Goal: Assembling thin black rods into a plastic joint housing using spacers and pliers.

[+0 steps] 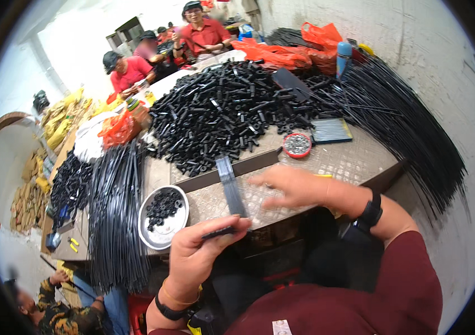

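Note:
My left hand is closed, thumb and fingers pinching a dark flat bundle of thin strips that points away from me over the table. Its far end is pale and shiny; a black end shows by my thumb. To the right, my right hand hovers above the tabletop, fingers apart and slightly blurred, with nothing visible in it. Beyond them lies a large heap of short black tubular parts. A round red-rimmed dish of small silvery metal pieces stands next to a flat tray of thin pale pins.
A metal bowl of small black parts sits left of my left hand. Long black rods hang over the table edge at left, more rods at right. A low dark bar borders the heap. Other people work behind and at lower left.

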A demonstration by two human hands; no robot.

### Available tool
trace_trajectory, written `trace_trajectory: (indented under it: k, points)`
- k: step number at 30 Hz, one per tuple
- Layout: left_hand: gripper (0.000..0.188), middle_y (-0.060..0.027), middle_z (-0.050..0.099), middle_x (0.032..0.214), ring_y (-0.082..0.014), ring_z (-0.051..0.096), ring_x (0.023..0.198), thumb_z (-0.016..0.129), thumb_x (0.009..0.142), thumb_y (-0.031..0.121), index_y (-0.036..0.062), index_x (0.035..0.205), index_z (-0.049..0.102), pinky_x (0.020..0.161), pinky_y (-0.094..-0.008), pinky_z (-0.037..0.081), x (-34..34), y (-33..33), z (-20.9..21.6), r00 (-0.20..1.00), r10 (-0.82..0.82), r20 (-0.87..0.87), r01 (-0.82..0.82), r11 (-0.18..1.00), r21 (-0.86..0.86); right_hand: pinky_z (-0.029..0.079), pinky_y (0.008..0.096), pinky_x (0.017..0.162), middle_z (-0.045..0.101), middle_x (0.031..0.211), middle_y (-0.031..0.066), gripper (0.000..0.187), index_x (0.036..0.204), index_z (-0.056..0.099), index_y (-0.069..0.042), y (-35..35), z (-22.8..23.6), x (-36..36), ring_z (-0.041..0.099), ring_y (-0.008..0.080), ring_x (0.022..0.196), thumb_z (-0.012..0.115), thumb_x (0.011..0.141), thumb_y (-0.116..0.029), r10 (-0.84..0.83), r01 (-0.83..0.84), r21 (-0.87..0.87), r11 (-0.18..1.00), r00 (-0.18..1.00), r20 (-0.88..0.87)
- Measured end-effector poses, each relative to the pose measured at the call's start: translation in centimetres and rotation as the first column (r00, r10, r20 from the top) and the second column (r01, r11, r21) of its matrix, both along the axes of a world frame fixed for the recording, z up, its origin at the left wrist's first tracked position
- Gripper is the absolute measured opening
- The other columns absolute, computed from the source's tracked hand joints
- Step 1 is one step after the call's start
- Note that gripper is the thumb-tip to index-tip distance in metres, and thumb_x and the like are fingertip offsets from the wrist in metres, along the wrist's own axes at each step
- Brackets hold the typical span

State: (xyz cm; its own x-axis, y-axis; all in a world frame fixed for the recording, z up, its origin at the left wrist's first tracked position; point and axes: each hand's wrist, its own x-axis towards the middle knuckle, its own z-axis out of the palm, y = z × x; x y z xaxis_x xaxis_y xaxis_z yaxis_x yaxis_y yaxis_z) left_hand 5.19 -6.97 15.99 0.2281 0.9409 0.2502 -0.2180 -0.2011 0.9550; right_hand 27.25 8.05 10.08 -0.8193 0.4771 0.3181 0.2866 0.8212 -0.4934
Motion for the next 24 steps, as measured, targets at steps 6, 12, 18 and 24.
trace_trajectory:
  k: [6,12,18,24]
  points:
    - [0.023,-0.0221,0.063,0.107,-0.0307,0.061,0.104,0.054,0.089,-0.003,-0.0058,0.111,0.06,0.091,-0.0385,0.051,-0.3,0.4,0.2,0.999,0.014,0.029,-0.014,1.0,0.004,0.048,0.0433,0.079,0.065,0.091,0.0169,0.025,0.094,0.065,-0.005,10.9,-3.6,12.8,0.061,0.0335,0.09,0.053,0.084,-0.025,-0.722,0.692,0.207,0.692,0.67,0.173]
    - [0.022,-0.0218,0.063,0.106,-0.0307,0.061,0.104,0.054,0.09,0.0,-0.0062,0.111,0.06,0.091,-0.039,0.051,-0.1,0.4,0.2,0.999,0.02,0.032,-0.019,0.999,-0.043,0.048,0.0416,0.079,0.065,0.092,0.0129,0.016,0.09,0.066,-0.007,13.2,-5.4,15.7,0.06,0.0308,0.091,0.058,0.082,-0.019,-0.781,0.704,0.341,0.623,0.538,0.318]
    - [0.028,-0.0201,0.062,0.108,-0.0288,0.06,0.104,0.054,0.089,0.0,-0.0039,0.117,0.056,0.09,-0.0378,0.052,-0.6,0.7,-0.1,0.992,0.068,0.11,-0.068,0.998,0.001,0.047,0.042,0.077,0.063,0.088,0.0115,0.013,0.088,0.063,-0.007,13.3,-4.9,16.2,0.058,0.0301,0.092,0.057,0.085,-0.018,-0.77,0.617,0.491,0.615,0.604,0.205]
    - [0.025,-0.0158,0.064,0.105,-0.0226,0.062,0.101,0.057,0.09,0.005,-0.0021,0.114,0.058,0.087,-0.0341,0.053,0.1,1.7,0.5,0.984,0.074,0.16,-0.061,0.995,-0.084,0.046,0.0425,0.065,0.061,0.081,0.017,0.013,0.095,0.054,-0.007,7.4,1.9,11.1,0.06,0.0361,0.079,0.054,0.089,-0.018,-0.684,0.675,0.207,0.708,0.728,-0.037]
